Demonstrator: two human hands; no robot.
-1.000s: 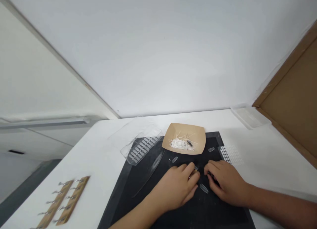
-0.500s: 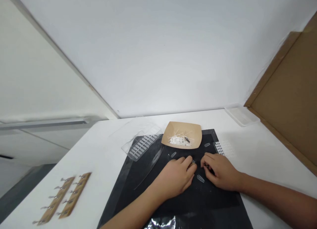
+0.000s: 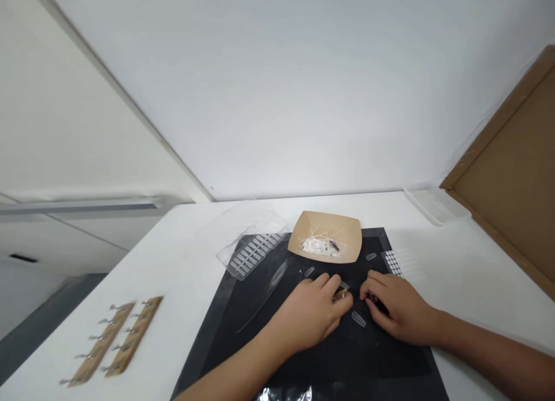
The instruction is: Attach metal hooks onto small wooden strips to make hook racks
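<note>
Left hand: lay knuckles-up at lower centre of the frame on the black mat; fingers curled narrow around a small tan piece, barely visible
Right hand: curled over a small dark object; grip unclear
Clear nail tip: lay between both hands, about equally near each; long axis ran upper left to lower right
Count: four loose tips showed; two wooden racks lower left on the desk; one paper tray

Under the left hand, a small brownish object shows only at the fingertips; its kind is unclear. The right hand covers a dark item. Nearer than both hands, crinkled silvery foil is cut off by the bottom edge.
</note>
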